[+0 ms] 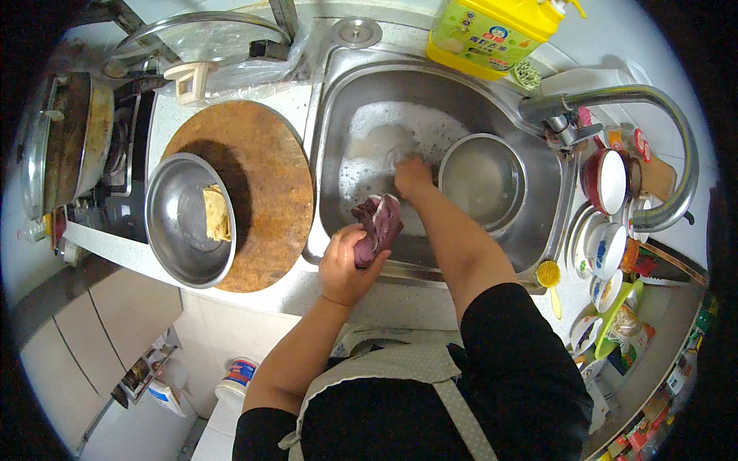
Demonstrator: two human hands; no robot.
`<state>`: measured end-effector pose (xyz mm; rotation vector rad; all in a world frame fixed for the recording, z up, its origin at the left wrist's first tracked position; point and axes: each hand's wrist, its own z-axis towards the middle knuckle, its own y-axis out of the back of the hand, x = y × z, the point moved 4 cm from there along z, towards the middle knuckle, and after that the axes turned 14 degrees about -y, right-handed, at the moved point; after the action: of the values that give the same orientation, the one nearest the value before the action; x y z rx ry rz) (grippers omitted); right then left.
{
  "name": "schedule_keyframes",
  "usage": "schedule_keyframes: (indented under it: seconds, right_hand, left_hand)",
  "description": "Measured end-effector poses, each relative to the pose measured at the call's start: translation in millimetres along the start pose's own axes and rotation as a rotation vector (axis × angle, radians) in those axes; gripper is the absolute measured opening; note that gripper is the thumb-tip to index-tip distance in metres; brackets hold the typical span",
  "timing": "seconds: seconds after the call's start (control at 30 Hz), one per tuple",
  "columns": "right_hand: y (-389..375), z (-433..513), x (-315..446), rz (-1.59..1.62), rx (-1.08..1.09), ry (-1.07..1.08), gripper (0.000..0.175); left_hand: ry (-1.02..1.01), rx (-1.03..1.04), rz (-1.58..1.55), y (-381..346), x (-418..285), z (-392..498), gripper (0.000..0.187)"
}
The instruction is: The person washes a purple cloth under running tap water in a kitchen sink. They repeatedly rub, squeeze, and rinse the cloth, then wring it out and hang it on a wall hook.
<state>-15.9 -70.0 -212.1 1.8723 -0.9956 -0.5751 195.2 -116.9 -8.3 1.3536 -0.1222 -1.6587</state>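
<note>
My left hand (353,266) holds a piece of dark red raw meat (377,225) with a whitish strip on it, over the near left part of the stainless steel sink (398,242). My right hand (413,177) reaches down to the soapy, cloudy water (380,138) in the basin; its fingers are blurred and partly hidden, so what they touch is unclear. Right of that hand, a round metal bowl (483,178) of cloudy water stands in the sink. Another metal bowl (173,230), tilted-looking at the left, contains a folded yellowish piece of food (217,213).
A round wooden cutting board (271,190) lies left of the sink, under the metal bowl. The curved faucet (686,144) rises at the right, near stacked bowls (608,250) and a yellow brush (549,276). A yellow-green detergent jug (490,34) stands behind the basin.
</note>
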Motion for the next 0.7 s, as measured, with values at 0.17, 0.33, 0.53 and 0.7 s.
schedule_keyframes:
  seconds: [0.17, 0.33, 0.53, 0.7]
  right_hand:
    - [43, -3, 25, -0.036, -0.011, 0.067, 0.034]
    - [68, 14, 69, 0.177, -0.148, 0.192, 0.056]
    - [31, -1, 74, -0.006, -0.030, 0.539, 0.063]
    - [51, 11, 50, -0.075, 0.032, 0.656, 0.056]
  left_hand:
    - [0.003, -0.006, 0.037, 2, 2, -2, 0.055]
    - [0.014, 0.029, 0.014, -1, 5, -4, 0.054]
    - [0.043, 0.026, 0.013, 0, 4, -5, 0.052]
    - [0.063, 0.036, -0.007, 1, 2, -2, 0.050]
